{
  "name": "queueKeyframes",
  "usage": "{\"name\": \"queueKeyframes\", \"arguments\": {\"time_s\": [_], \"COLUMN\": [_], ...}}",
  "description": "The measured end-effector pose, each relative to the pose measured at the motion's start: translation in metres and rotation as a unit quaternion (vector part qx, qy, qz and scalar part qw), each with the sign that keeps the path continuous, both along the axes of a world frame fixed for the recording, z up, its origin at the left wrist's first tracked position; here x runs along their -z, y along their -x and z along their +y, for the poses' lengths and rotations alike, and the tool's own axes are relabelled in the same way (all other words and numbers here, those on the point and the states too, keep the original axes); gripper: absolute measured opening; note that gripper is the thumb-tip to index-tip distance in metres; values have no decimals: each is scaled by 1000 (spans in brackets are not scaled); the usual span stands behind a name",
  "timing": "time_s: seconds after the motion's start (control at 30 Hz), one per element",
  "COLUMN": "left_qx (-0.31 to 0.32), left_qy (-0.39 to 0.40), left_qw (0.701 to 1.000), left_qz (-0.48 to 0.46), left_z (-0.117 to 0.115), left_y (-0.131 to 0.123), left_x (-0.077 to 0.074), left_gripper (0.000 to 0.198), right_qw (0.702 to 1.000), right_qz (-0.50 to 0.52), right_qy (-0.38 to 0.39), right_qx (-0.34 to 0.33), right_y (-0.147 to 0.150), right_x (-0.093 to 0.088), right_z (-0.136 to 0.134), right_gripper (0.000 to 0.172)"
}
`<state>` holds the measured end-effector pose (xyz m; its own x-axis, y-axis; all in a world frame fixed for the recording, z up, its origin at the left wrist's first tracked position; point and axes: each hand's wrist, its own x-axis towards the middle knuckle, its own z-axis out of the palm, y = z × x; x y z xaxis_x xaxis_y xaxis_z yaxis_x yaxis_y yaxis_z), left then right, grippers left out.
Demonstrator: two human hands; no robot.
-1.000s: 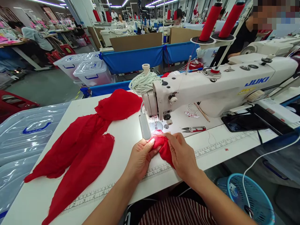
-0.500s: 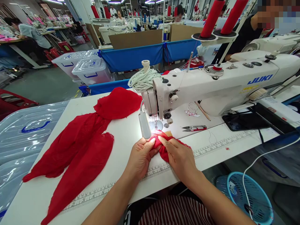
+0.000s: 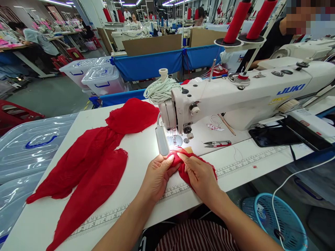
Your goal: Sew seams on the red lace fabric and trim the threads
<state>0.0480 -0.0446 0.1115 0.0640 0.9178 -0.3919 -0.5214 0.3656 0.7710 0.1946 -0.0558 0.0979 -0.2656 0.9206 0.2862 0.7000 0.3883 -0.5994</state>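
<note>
Both hands pinch a small bunched piece of red fabric (image 3: 185, 170) just in front of the needle area of a white sewing machine (image 3: 225, 90). My left hand (image 3: 157, 174) is closed on its left end, thumb on top. My right hand (image 3: 201, 174) is closed on it from the right, and part of the cloth hangs beyond the fingers over the printed ruler. A lit lamp (image 3: 162, 140) shines right above the left fingertips. Left of the machine, a larger gathered red cloth (image 3: 86, 157) lies spread on the white table (image 3: 136, 188).
Thread snips (image 3: 217, 143), a wooden stick (image 3: 227, 124) and a black phone (image 3: 272, 136) lie on the table to the right. Clear plastic bins (image 3: 36, 143) stand at the left. Below the right edge is a blue basket (image 3: 280, 219) with a white cable. Two red thread cones (image 3: 237, 21) rise behind.
The hands stay almost in place, still pinching the red fabric. Its loose part at the right has shifted slightly. The whole view has moved a little.
</note>
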Motion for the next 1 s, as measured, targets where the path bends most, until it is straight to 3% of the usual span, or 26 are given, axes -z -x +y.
{"name": "queueKeyframes", "arguments": {"time_s": [0.4,0.53,0.67,0.8,0.93,1.0], "left_qx": [-18,-21,-12,-1,11,7], "left_qy": [-2,5,4,-2,-6,-8], "left_qw": [1000,1000,1000,999,999,999], "left_qz": [-1,-13,-25,-33,-46,-52], "left_z": [-1,-1,0,0,0,0], "left_y": [0,0,0,1,3,5], "left_x": [1,-2,-4,-4,-3,-2], "left_gripper": [21,23,20,18,17,17], "right_qw": [998,999,980,925,812,773], "right_qz": [-64,45,192,333,480,530], "right_qy": [-24,0,56,180,331,350], "right_qx": [15,3,-11,-10,-29,-14], "right_y": [1,4,6,10,7,1], "right_x": [-4,-1,0,-4,-7,-8], "right_z": [-2,-2,0,0,5,10], "right_gripper": [48,45,40,34,34,36]}}
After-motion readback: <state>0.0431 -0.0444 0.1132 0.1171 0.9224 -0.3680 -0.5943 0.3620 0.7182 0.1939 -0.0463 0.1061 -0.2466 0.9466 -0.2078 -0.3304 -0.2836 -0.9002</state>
